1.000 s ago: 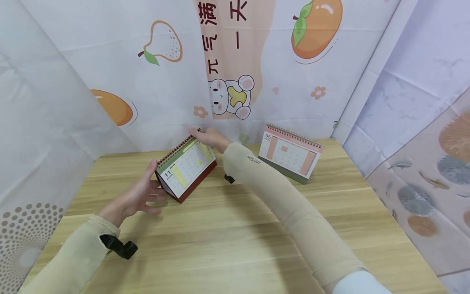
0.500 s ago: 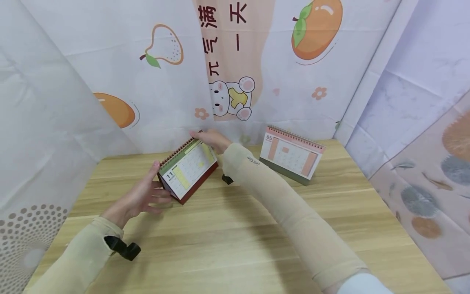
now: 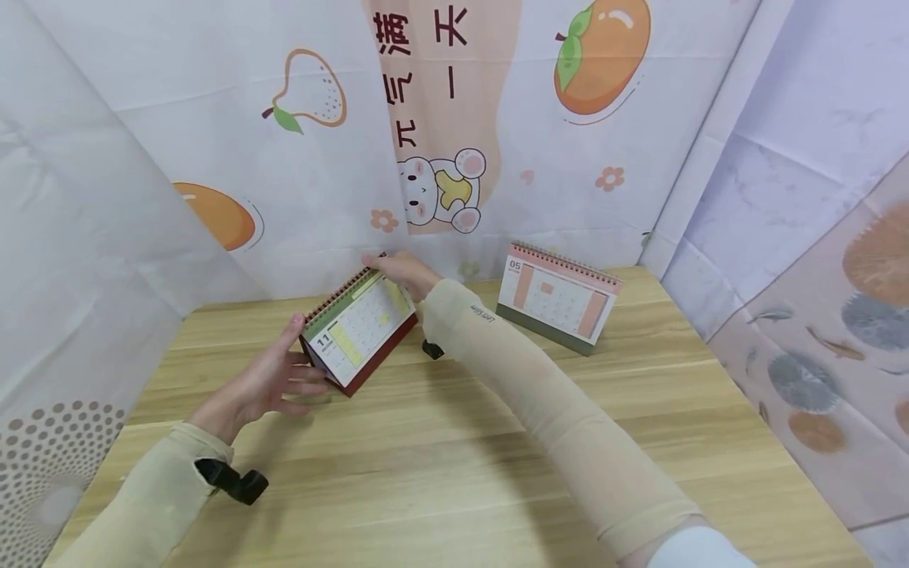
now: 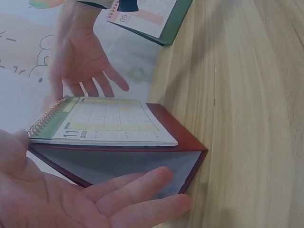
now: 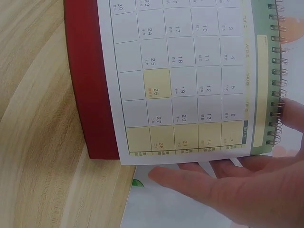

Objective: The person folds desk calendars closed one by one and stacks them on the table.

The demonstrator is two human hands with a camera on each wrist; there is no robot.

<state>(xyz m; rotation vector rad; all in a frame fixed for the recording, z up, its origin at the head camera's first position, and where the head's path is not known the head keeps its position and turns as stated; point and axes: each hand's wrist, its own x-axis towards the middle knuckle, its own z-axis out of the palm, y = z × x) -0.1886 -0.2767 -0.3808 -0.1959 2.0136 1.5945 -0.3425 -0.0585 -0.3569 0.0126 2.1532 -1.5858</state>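
A spiral-bound desk calendar (image 3: 364, 325) with a dark red base and a green-topped page marked 11 stands angled at the table's back left. My left hand (image 3: 266, 380) is at its left end, thumb by the top corner of the spiral. In the left wrist view, the left fingers (image 4: 137, 194) stretch loosely beside the calendar's open triangular end. My right hand (image 3: 408, 272) is at the other end, near the upper right corner. The right wrist view shows the right fingers (image 5: 190, 183) extended along that end, not curled round the calendar (image 5: 185, 76).
A second desk calendar (image 3: 557, 298), pink-topped, marked 05 and with a green base, stands at the back right of the wooden table (image 3: 398, 473). A printed curtain (image 3: 319, 181) hangs right behind both calendars. More printed cloth (image 3: 802, 315) hangs along the right side.
Both hands stay at the calendar's two ends, and the calendar keeps its place and angle. Only the head view shifts slightly.
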